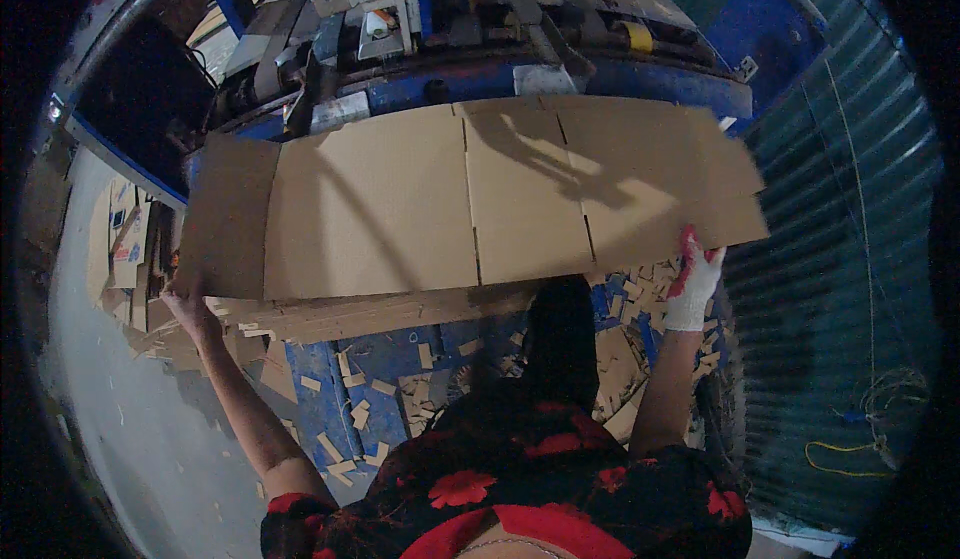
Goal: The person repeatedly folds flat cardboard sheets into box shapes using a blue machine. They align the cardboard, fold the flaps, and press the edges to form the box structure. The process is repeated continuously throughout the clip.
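Observation:
A long, flat brown cardboard sheet (370, 209), creased and slotted into panels, spans the view in front of my body. Its near left corner is pinched in my bare left hand (192, 311). On the other side, my right hand (695, 281), in a white glove with a red palm, grips the near right edge, its thumb and fingers closed on the cardboard. Shadows fall across the sheet. Beneath the near edge lies a stack of more cardboard sheets (400, 317), mostly hidden by the one I hold.
Beyond the sheet stands a blue machine (640, 81) with belts and rollers. Small cardboard offcuts (360, 414) litter the blue floor area around my legs. A pile of cardboard (130, 249) sits at the left. Corrugated metal wall (800, 359) rises close on the right.

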Demonstrator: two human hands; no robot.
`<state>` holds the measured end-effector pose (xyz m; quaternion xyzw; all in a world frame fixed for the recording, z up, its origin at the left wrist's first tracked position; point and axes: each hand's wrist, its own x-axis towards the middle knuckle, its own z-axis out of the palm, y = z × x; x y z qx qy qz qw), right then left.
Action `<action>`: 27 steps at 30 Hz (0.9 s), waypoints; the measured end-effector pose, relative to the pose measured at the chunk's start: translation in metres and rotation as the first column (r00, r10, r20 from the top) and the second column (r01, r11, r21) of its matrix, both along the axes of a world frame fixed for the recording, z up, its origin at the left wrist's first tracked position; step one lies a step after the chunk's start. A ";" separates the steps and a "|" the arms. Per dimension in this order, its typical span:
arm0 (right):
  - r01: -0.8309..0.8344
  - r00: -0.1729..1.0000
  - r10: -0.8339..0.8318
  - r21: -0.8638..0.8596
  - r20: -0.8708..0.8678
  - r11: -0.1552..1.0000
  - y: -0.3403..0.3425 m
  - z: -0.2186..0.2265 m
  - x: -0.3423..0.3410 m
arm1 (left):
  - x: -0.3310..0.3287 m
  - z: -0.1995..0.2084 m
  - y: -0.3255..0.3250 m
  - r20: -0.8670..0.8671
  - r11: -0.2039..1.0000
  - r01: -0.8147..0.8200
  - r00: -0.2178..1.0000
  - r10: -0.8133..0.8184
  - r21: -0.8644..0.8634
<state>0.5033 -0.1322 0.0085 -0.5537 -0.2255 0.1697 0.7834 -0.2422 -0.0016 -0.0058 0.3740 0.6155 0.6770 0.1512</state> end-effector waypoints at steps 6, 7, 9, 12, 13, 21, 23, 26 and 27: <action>-0.273 0.959 0.279 -0.097 0.058 0.957 0.005 0.026 -0.073 | 0.051 0.008 -0.004 0.063 0.938 0.341 0.939 -0.337 -0.058; -0.314 0.939 0.340 -0.274 0.050 0.909 0.003 0.028 -0.081 | 0.059 0.014 -0.008 0.099 0.932 0.341 0.938 -0.331 -0.121; -0.303 0.880 0.468 -0.663 0.081 0.685 0.001 0.029 -0.095 | 0.072 0.030 -0.021 0.360 0.946 0.323 0.885 -0.296 -0.017; -0.048 0.379 0.632 -0.668 0.675 0.742 -0.007 0.037 -0.106 | 0.086 0.050 -0.058 -0.409 0.913 0.012 0.892 -0.194 -0.407; -0.047 0.085 0.502 -0.500 0.860 0.865 -0.008 0.040 -0.109 | 0.091 0.055 -0.066 -0.784 0.811 -0.322 0.569 -0.246 -0.488; 0.150 -0.371 0.670 -0.671 0.643 0.726 0.048 0.043 -0.122 | 0.214 0.023 -0.040 -0.643 0.790 0.474 0.474 -0.601 -0.389; 0.162 -0.317 0.735 -0.729 0.599 0.665 0.080 0.040 -0.111 | 0.232 0.031 -0.007 -0.726 0.812 0.486 0.423 -0.542 -0.323; 0.182 -0.427 0.623 -0.613 0.655 0.769 0.125 0.034 -0.099 | 0.249 0.038 0.034 -0.767 0.833 0.478 0.411 -0.492 -0.278; 0.223 -0.412 0.670 -0.645 0.617 0.731 0.141 0.032 -0.096 | 0.252 0.038 0.047 -0.772 0.839 0.465 0.410 -0.486 -0.281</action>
